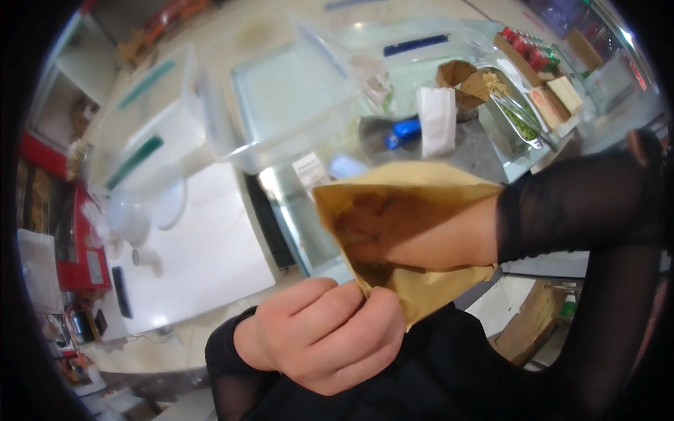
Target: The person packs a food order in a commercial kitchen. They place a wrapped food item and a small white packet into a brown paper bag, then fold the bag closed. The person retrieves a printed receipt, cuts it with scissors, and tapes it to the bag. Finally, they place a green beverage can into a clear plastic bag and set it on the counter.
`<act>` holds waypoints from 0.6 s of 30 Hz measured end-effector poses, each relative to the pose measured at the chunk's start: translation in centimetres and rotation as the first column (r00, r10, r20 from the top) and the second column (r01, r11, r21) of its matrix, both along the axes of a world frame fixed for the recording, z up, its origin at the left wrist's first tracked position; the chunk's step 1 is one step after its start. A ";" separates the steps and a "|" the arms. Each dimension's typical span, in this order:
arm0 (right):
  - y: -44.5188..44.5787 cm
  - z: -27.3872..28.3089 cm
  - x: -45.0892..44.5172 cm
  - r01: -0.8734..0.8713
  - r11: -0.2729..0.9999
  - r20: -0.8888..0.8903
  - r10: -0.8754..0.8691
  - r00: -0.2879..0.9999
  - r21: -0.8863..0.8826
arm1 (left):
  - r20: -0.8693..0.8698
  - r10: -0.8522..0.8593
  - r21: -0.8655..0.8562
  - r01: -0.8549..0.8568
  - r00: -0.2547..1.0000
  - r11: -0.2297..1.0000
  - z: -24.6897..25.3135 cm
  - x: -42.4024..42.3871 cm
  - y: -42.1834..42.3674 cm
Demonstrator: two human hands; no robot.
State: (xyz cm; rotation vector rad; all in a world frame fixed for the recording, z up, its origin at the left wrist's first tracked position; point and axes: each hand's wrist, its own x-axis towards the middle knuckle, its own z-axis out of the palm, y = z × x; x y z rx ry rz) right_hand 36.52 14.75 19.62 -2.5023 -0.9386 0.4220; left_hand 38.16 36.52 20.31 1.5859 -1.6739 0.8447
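Note:
My left hand pinches the near edge of a brown kraft paper bag, thumb and fingers closed over the rim. The bag's mouth gapes toward me. Deep inside it is my right hand, entering from the right; its fingers are in shadow, so whether they hold anything cannot be seen. Beyond the bag, on a dark grey surface, stand a white paper sleeve and an opened brown paper bag. A blue object lies beside the sleeve. Blurred and pale blue, another small item lies nearer.
A metal tray with shredded food, greens and tongs sits at far right, near a cardboard box of cans. Clear plastic bins stand ahead. On the left, a white table bears translucent containers and a dark flat object.

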 end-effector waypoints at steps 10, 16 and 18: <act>-0.5 0.9 -0.5 -0.071 0.967 -0.026 0.080 0.996 0.244 | -0.180 0.153 0.190 -0.118 0.972 0.975 2.1 1.2 1.3; 0.8 0.1 0.3 0.054 0.994 -0.223 -0.075 0.972 -0.096 | -0.176 0.065 0.145 -0.040 0.982 0.989 2.0 -0.5 1.4; 1.2 -0.6 0.1 0.012 0.992 -0.210 -0.039 0.977 -0.129 | -0.186 0.046 0.131 -0.021 0.981 0.991 2.1 -0.9 0.9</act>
